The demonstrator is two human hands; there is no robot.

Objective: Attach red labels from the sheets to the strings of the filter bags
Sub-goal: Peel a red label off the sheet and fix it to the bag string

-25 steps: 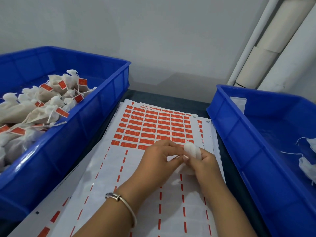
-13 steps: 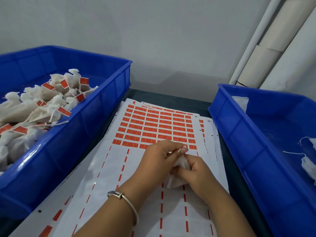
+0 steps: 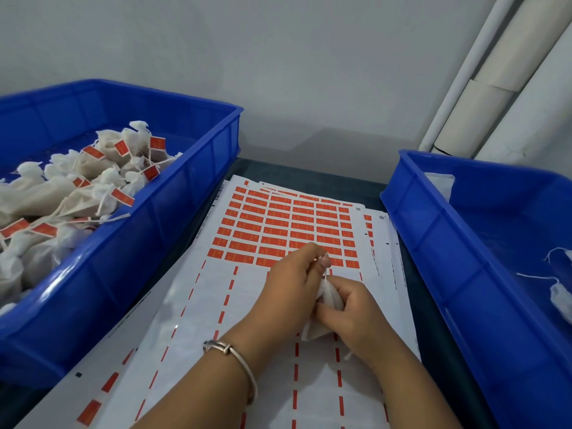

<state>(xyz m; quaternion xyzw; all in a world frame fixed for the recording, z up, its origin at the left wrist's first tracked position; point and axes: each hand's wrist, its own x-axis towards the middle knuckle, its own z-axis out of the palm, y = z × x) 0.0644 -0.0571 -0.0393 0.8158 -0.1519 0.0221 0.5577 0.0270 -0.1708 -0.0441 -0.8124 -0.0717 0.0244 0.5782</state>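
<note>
Left bin (image 3: 173, 212): labelled bags (image 3: 93, 187) piled, presumably finished stock. Centre: label sheet (image 3: 278, 224) laid flat on the surface, red labels within reach. Left hand (image 3: 288, 289) grip closed, string (image 3: 325, 274) pinched taut. Right hand (image 3: 356, 311) grip curled around the filter bag (image 3: 331, 300), steadying it. Right bin (image 3: 433, 230): unlabelled bags (image 3: 560, 298) waiting.

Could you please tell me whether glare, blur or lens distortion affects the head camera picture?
Head view: soft, even light; a faint sheen on the glossy white label sheet with red labels; wide-angle bending tilts the white wall pipe and the blue plastic crate on the right; print on the labels is too soft to read; both hands look reasonably sharp.
</note>
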